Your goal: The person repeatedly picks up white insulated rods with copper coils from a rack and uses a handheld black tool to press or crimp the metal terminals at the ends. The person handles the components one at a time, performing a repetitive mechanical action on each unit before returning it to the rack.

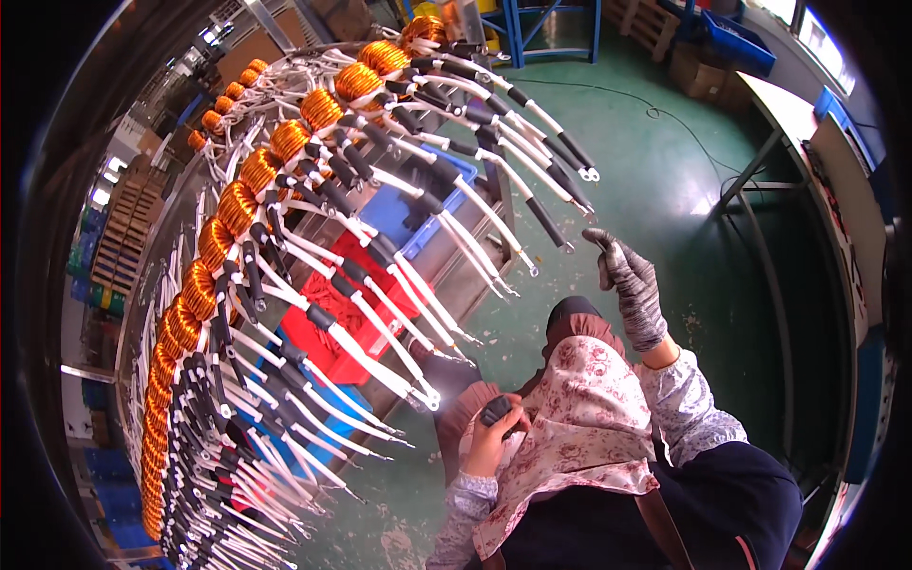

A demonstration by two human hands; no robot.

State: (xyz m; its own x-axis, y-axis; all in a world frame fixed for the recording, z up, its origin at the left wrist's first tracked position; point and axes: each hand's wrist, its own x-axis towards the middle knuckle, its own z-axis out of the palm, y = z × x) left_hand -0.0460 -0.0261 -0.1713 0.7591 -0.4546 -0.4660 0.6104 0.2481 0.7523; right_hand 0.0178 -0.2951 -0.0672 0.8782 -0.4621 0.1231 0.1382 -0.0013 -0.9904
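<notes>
My right hand [629, 290], in a grey knitted glove, is raised at the right of the hanging leads. Its thumb and forefinger stand apart with nothing visible between them. Just left of the fingertips, apart from them, hangs a ring terminal [569, 248] on a white lead with a black sleeve. Close to my lap, my bare left hand [490, 443] is closed around a small dark rounded thing [495, 410] whose kind I cannot make out. Copper-wire coils [258, 171] line the rack at left, their white leads [454, 233] pointing toward me.
Below the leads sit a red bin [366, 367], a light blue tray [418, 235] and a blue bin [328, 408]. At right stands a white-topped table [779, 100]. A thin black cable [698, 133] crosses the green floor. Cardboard boxes [698, 71] stand at the back right.
</notes>
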